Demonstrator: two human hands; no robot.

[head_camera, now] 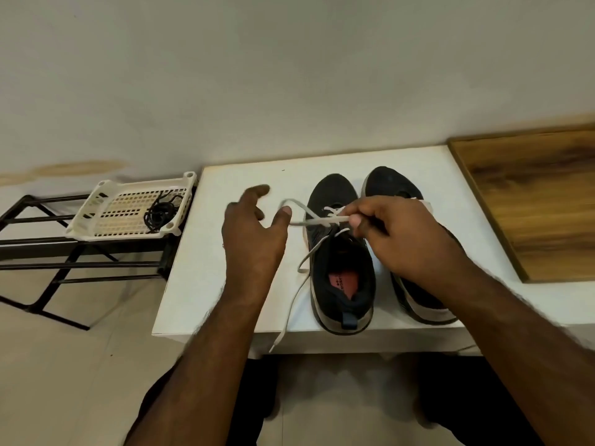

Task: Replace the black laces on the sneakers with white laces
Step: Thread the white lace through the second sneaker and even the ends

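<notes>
The right hand [396,235] covers the middle of the right sneaker [391,181], so its eyelets can't be seen. The white lace [291,304] vanishes inside that fist. The wooden board [531,201] runs off the picture's right edge. The insole print in the left sneaker [341,268] is too small to read.

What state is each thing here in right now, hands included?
Left black sneaker: upright on the white table, partly laced in white.
Right black sneaker: upright beside it, largely hidden by the right hand.
White flat lace: partly threaded, one end trailing over the table's front edge.
Black laces: bundled in the cream plastic basket.
Left hand: open, holding nothing.
Right hand: pinches the white lace.
</notes>
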